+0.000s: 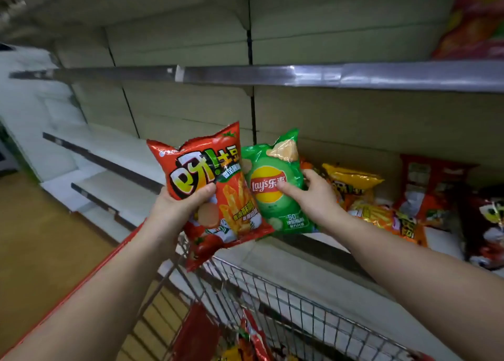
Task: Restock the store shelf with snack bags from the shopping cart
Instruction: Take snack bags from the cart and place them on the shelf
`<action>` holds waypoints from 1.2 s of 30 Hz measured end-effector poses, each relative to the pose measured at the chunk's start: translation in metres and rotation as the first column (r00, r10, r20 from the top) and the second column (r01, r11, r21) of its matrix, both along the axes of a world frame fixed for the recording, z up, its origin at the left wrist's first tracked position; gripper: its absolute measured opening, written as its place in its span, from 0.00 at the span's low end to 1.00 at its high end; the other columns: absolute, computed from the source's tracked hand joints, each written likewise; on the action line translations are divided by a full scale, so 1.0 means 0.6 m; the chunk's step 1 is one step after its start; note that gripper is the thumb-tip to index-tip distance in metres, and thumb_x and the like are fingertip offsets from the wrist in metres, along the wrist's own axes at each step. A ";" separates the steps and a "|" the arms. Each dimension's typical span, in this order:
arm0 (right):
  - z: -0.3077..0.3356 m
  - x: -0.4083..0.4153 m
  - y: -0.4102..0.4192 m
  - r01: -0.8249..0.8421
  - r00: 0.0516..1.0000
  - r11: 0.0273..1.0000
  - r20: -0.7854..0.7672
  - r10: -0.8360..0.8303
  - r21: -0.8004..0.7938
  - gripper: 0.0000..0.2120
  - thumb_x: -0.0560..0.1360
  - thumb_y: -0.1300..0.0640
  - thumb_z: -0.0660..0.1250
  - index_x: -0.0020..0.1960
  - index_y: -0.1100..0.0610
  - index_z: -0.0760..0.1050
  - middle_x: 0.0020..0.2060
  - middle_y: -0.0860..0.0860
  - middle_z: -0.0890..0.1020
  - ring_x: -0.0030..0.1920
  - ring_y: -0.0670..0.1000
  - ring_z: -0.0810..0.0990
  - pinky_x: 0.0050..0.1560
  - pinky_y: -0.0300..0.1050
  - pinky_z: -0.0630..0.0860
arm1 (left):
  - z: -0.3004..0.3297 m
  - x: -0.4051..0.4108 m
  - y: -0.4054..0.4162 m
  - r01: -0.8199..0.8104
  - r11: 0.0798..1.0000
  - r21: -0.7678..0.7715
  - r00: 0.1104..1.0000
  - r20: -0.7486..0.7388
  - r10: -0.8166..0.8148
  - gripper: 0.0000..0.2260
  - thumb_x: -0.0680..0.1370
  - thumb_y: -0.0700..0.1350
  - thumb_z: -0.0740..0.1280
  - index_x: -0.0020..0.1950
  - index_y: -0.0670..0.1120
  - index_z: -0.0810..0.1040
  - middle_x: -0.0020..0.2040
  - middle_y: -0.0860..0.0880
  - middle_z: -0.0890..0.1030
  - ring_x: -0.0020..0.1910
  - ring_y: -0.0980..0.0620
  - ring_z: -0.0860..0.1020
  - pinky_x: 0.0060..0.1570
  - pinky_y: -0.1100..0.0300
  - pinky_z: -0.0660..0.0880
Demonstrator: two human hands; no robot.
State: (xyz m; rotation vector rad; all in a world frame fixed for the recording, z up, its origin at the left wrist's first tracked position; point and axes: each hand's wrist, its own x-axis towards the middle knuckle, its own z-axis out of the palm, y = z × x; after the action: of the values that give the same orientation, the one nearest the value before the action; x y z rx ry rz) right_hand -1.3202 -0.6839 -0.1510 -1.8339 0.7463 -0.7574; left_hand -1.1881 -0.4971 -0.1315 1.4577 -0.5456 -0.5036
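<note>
**Two bags raised to the shelf, the green one about to be set down**

Head view: The left hand [177,210] grips a red crinkled foil bag of potato sticks [215,194], thumb curled over its front and fingers behind, holding it tilted above the near corner of the wire shopping cart with red trim [272,284]. The right hand [313,197] holds a green glossy bag of potato chips [275,186], thumb pressed on the front and fingers wrapped round its right edge; the bag's lower end hangs at or just above the front lip of the pale metal store shelf [321,240], and contact cannot be told. The step in hand looks like placing: the green bag seems next to go down, the red one after it.

The next move likely calls for carrying the green bag past the lip and standing or laying it just left of the yellow-and-orange snack bags [354,186] already lying on the shelf, without pushing them over.

Open room lies to the left on this shelf, where the board is bare behind the red bag. Above, the grey metal edge of the upper shelf [300,75] sits well clear of both bags. More red packets [253,336] wait in the cart below, so the job looks far from finished.
</note>
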 end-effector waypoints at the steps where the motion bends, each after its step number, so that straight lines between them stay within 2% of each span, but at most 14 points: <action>1: 0.020 -0.002 -0.002 0.010 1.000 1.000 0.017 -0.009 -0.020 0.25 0.71 0.49 0.71 0.64 0.57 0.70 0.56 0.53 0.78 0.54 0.54 0.79 0.56 0.53 0.77 | 0.019 0.003 -0.003 0.003 1.000 -0.027 1.000 0.019 -0.002 0.21 0.62 0.50 0.73 0.54 0.54 0.76 0.50 0.51 0.83 0.50 0.48 0.82 0.47 0.53 0.78; 5: 0.098 -0.018 -0.003 0.046 0.996 0.990 0.077 -0.036 -0.134 0.25 0.70 0.48 0.72 0.63 0.57 0.71 0.57 0.54 0.79 0.55 0.54 0.79 0.57 0.56 0.76 | 0.087 0.008 -0.015 0.036 0.995 -0.089 0.996 0.090 -0.028 0.24 0.62 0.52 0.74 0.57 0.52 0.77 0.52 0.48 0.84 0.51 0.44 0.82 0.53 0.46 0.78; 8: 0.151 -0.039 -0.004 0.082 0.991 0.976 0.124 -0.058 -0.204 0.24 0.70 0.48 0.72 0.61 0.56 0.72 0.56 0.53 0.80 0.54 0.53 0.79 0.56 0.56 0.77 | 0.135 0.003 -0.032 0.092 0.985 -0.145 0.988 0.134 -0.072 0.26 0.62 0.51 0.73 0.60 0.51 0.75 0.53 0.48 0.84 0.51 0.45 0.82 0.49 0.49 0.78; 10: 0.186 -0.057 -0.009 0.108 0.986 0.965 0.151 -0.073 -0.240 0.23 0.69 0.47 0.72 0.60 0.54 0.72 0.54 0.52 0.80 0.53 0.53 0.80 0.56 0.56 0.77 | 0.164 -0.003 -0.045 0.117 0.977 -0.178 0.984 0.154 -0.090 0.28 0.61 0.52 0.74 0.60 0.50 0.75 0.53 0.48 0.84 0.51 0.45 0.82 0.51 0.49 0.78; 14: 0.247 -0.100 -0.018 0.204 0.969 0.940 0.194 -0.153 -0.275 0.21 0.70 0.45 0.71 0.59 0.54 0.73 0.53 0.52 0.81 0.52 0.53 0.80 0.55 0.54 0.77 | 0.210 -0.024 -0.077 0.192 0.954 -0.228 0.971 0.185 -0.151 0.20 0.63 0.51 0.73 0.54 0.54 0.77 0.49 0.50 0.85 0.48 0.47 0.83 0.46 0.52 0.78; 17: 0.283 -0.138 -0.033 0.285 0.953 0.905 0.195 -0.232 -0.316 0.17 0.71 0.44 0.69 0.53 0.53 0.74 0.50 0.52 0.81 0.51 0.53 0.80 0.54 0.52 0.77 | 0.237 -0.048 -0.104 0.262 0.936 -0.233 0.953 0.214 -0.214 0.18 0.64 0.51 0.72 0.53 0.53 0.77 0.44 0.51 0.86 0.45 0.47 0.83 0.44 0.53 0.78; 22: 0.332 -0.196 -0.072 0.396 0.914 0.881 0.206 -0.350 -0.258 0.21 0.70 0.41 0.69 0.53 0.57 0.77 0.50 0.55 0.82 0.50 0.56 0.81 0.55 0.55 0.77 | 0.270 -0.088 -0.151 0.390 0.894 -0.218 0.910 0.239 -0.339 0.18 0.64 0.52 0.72 0.53 0.51 0.78 0.44 0.49 0.86 0.43 0.46 0.84 0.43 0.54 0.78; 27: 0.368 -0.247 -0.136 0.456 0.873 0.883 0.244 -0.422 -0.107 0.17 0.67 0.42 0.72 0.42 0.56 0.77 0.45 0.57 0.84 0.46 0.59 0.83 0.54 0.58 0.78 | 0.296 -0.125 -0.199 0.504 0.846 -0.175 0.848 0.289 -0.445 0.16 0.67 0.52 0.72 0.53 0.51 0.79 0.43 0.49 0.86 0.41 0.47 0.85 0.43 0.54 0.78; 29: 0.379 -0.259 -0.165 0.497 0.843 0.867 0.255 -0.473 -0.038 0.24 0.63 0.39 0.73 0.47 0.58 0.78 0.47 0.58 0.83 0.47 0.60 0.82 0.54 0.59 0.78 | 0.305 -0.136 -0.213 0.526 0.838 -0.146 0.833 0.286 -0.473 0.21 0.64 0.55 0.72 0.55 0.51 0.79 0.45 0.48 0.86 0.44 0.46 0.84 0.48 0.51 0.79; 31: 0.387 -0.268 -0.200 0.531 0.816 0.847 0.264 -0.515 0.012 0.41 0.53 0.33 0.72 0.56 0.61 0.76 0.51 0.59 0.82 0.51 0.62 0.81 0.54 0.61 0.77 | 0.316 -0.141 -0.226 0.529 0.841 -0.118 0.828 0.288 -0.481 0.24 0.62 0.55 0.73 0.56 0.50 0.78 0.45 0.47 0.86 0.45 0.45 0.84 0.48 0.51 0.79; 32: 0.390 -0.271 -0.220 0.542 0.807 0.840 0.263 -0.529 0.028 0.46 0.51 0.32 0.71 0.59 0.62 0.75 0.53 0.60 0.81 0.52 0.63 0.80 0.53 0.63 0.77 | 0.319 -0.147 -0.227 0.552 0.824 -0.128 0.815 0.294 -0.500 0.24 0.62 0.55 0.73 0.56 0.50 0.78 0.45 0.47 0.86 0.44 0.45 0.84 0.47 0.52 0.79; 33: 0.396 -0.273 -0.226 0.549 0.798 0.835 0.268 -0.539 0.043 0.46 0.53 0.32 0.71 0.61 0.63 0.74 0.55 0.60 0.80 0.53 0.63 0.80 0.52 0.64 0.77 | 0.321 -0.149 -0.230 0.573 0.807 -0.140 0.799 0.312 -0.514 0.24 0.62 0.55 0.73 0.56 0.50 0.78 0.45 0.47 0.86 0.44 0.44 0.84 0.45 0.52 0.79; 35: 0.407 -0.270 -0.233 0.576 0.778 0.816 0.282 -0.561 0.036 0.35 0.66 0.39 0.71 0.61 0.65 0.73 0.56 0.61 0.79 0.54 0.63 0.79 0.55 0.60 0.77 | 0.324 -0.157 -0.220 0.607 0.784 -0.133 0.785 0.255 -0.564 0.22 0.63 0.54 0.73 0.55 0.49 0.78 0.44 0.46 0.86 0.43 0.44 0.84 0.44 0.53 0.78; 36: 0.412 -0.268 -0.235 0.606 0.762 0.795 0.282 -0.582 0.005 0.30 0.71 0.44 0.69 0.62 0.66 0.72 0.56 0.62 0.78 0.55 0.63 0.78 0.57 0.57 0.76 | 0.317 -0.143 -0.223 0.678 0.718 -0.159 0.727 0.294 -0.621 0.22 0.63 0.53 0.74 0.54 0.49 0.78 0.44 0.46 0.86 0.43 0.44 0.84 0.43 0.53 0.79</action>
State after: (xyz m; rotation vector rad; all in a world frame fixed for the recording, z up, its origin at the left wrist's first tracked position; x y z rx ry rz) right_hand -1.4807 -0.8247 0.0963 -1.5130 1.1481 -1.4452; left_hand -1.2741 -0.6310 0.0589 1.0385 -1.2891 -0.7974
